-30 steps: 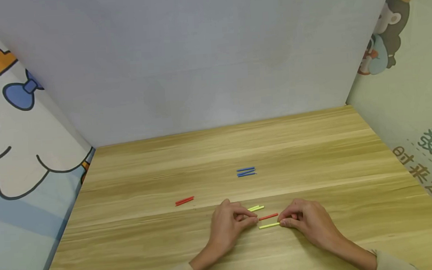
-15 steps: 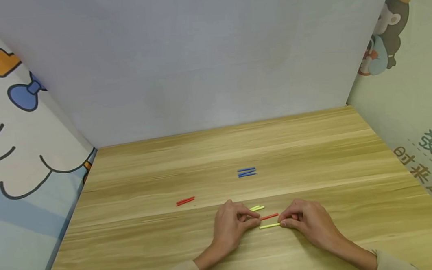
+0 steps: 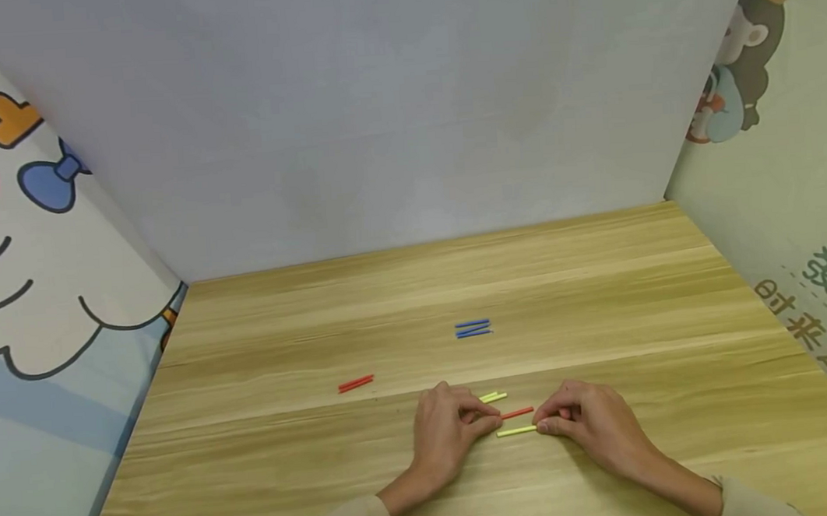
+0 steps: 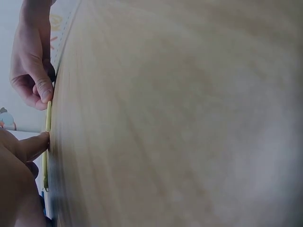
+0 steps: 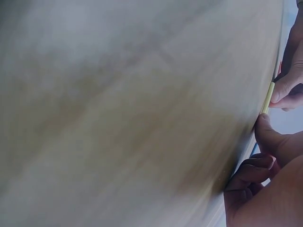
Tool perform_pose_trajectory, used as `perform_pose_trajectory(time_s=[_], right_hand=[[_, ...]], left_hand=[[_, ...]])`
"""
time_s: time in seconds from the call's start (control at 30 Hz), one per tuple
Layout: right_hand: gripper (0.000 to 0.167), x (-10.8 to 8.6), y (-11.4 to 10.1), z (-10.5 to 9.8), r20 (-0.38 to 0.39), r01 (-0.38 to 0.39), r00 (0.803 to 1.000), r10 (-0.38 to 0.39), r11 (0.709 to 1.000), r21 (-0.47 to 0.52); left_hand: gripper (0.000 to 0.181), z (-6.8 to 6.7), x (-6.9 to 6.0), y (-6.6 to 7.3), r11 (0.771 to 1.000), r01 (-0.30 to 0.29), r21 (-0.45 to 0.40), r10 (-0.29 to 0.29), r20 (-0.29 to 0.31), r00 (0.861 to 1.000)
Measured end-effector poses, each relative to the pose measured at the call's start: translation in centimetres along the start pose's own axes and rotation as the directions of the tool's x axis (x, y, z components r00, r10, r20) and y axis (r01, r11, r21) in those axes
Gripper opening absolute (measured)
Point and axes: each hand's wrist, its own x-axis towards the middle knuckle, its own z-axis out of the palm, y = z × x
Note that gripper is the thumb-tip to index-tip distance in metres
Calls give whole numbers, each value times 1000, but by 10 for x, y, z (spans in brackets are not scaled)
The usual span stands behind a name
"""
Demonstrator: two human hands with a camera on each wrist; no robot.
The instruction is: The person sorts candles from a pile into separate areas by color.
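Note:
In the head view my left hand (image 3: 442, 432) has its thumb and index fingertips together at the left end of a thin red stick (image 3: 518, 413). My right hand (image 3: 594, 424) pinches the right end of a yellow stick (image 3: 516, 431) that lies just nearer to me, roughly parallel to the red one. Behind the left fingers, two more yellow sticks (image 3: 494, 398) lie partly hidden. The left wrist view has the yellow stick (image 4: 49, 116) running from the right thumb towards the left hand. Low in the right wrist view, the right hand's other fingers are curled.
Farther back on the wood-grain table (image 3: 597, 279) lie several blue sticks (image 3: 473, 329). Two red sticks (image 3: 355, 384) rest to the left. A pale grey panel (image 3: 393, 134) rises behind the table, and printed panels stand at both sides.
My left hand has shifted slightly right, its fingertips coming onto the red stick's left end. The right hand and the yellow stick stay in place.

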Motion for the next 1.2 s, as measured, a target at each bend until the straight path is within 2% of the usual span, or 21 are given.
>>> perform_pose_trajectory(time_s=[0.17,0.57,0.77,0.87,1.0,1.2], right_hand=[[15,0,0,0,-1,-6,1000,6,1000,6],[17,-1,-2,-1,1,5,1000,-5,1000,17],[15,-2,-2,-1,4,3,1000,-3,1000,13],[14,-2,-1,0,1,1,1000,-1,1000,9],[9,-3,0,1,7,6,1000,-6,1000,15],[7,-4,0,3,4,22,1000,-22,1000,12]], left_hand=[[8,-1,0,1,1000,1,-1,-1,7,1000],[8,-7,0,0,997,44,-71,-43,13,999],[8,-14,2,2,995,49,-88,-48,16,999],[7,-24,6,0,995,43,-94,-43,-2,999],[7,-45,12,-6,992,49,-116,-54,-43,998],[9,-74,8,-23,983,102,-156,-120,-112,986]])
